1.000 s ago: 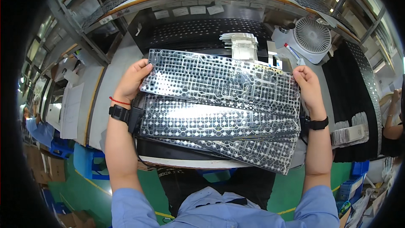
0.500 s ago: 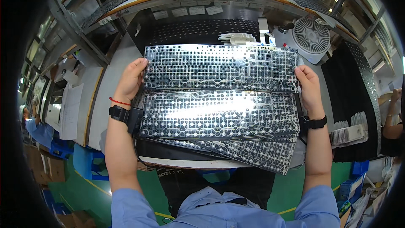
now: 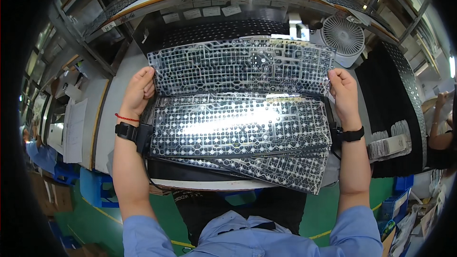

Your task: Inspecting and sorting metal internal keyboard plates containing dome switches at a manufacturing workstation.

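Note:
Between my hands is a long, thin, see-through keyboard membrane sheet [image 3: 238, 69], printed with dark dots and silvery traces. Its upper edge bows upward in the middle. My left hand [image 3: 141, 85] pinches its left end, and my right hand [image 3: 343, 88] pinches the right end. Just below it, nearer to me, a stack of similar membrane sheets [image 3: 200, 140] lies on the bench with bright glare across the top one. Lower sheets [image 3: 290, 176] in that stack are fanned out askew toward the front right.
A round white fan [image 3: 343, 35] stands at the back right. White strips [image 3: 390, 146] are bundled on black material [image 3: 381, 95] to the right. Overhead runs a shelf [image 3: 200, 0] carrying more sheets. Another person's arm [image 3: 437, 126] shows at the far right; blue stools [image 3: 97, 185] stand left.
The held sheet has tilted up and bowed, and its far edge now covers most of the white strips behind it. Both hands stay at its ends. The whole view has shifted slightly.

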`<state>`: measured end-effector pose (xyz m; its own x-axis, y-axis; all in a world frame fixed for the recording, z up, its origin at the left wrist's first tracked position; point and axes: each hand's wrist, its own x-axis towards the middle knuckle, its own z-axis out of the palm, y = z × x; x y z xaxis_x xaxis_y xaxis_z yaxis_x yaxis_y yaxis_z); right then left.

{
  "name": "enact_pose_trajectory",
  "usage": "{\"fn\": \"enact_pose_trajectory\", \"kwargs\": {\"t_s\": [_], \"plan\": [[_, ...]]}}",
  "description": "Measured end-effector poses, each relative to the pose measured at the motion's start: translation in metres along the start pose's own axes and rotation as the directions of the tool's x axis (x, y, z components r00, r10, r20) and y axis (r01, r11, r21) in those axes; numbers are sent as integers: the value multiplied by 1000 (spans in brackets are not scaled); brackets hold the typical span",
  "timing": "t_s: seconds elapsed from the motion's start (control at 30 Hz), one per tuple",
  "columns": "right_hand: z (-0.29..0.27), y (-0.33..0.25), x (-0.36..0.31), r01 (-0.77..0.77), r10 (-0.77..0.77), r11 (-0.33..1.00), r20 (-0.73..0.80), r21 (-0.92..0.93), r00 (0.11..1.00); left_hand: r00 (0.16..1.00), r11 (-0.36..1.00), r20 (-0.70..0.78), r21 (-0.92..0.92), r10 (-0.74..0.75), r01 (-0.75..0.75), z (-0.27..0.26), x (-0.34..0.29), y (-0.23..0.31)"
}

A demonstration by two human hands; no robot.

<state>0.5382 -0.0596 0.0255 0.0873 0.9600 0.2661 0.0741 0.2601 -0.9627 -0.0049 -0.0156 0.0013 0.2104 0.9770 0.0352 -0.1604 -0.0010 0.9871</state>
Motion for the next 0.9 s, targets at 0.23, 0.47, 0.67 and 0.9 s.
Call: {"fn": "enact_pose_trajectory", "kwargs": {"t_s": [0.23,0.47,0.67,0.9], "plan": [[-4,4,0,65,-59,994,-66,86,996,979,998,-203,-65,-15,2,30,-2,11],[8,-3,-3,44,-44,999,4,-4,999,984,998,-176,65,28,-17,37,-1,6],[6,3,-2,83,-83,996,25,29,996,992,968,-85,226,-93,110,18,2,3],[17,-20,-9,10,-10,997,-1,73,1000,984,999,-175,-24,20,-25,5,5,-1]]}}
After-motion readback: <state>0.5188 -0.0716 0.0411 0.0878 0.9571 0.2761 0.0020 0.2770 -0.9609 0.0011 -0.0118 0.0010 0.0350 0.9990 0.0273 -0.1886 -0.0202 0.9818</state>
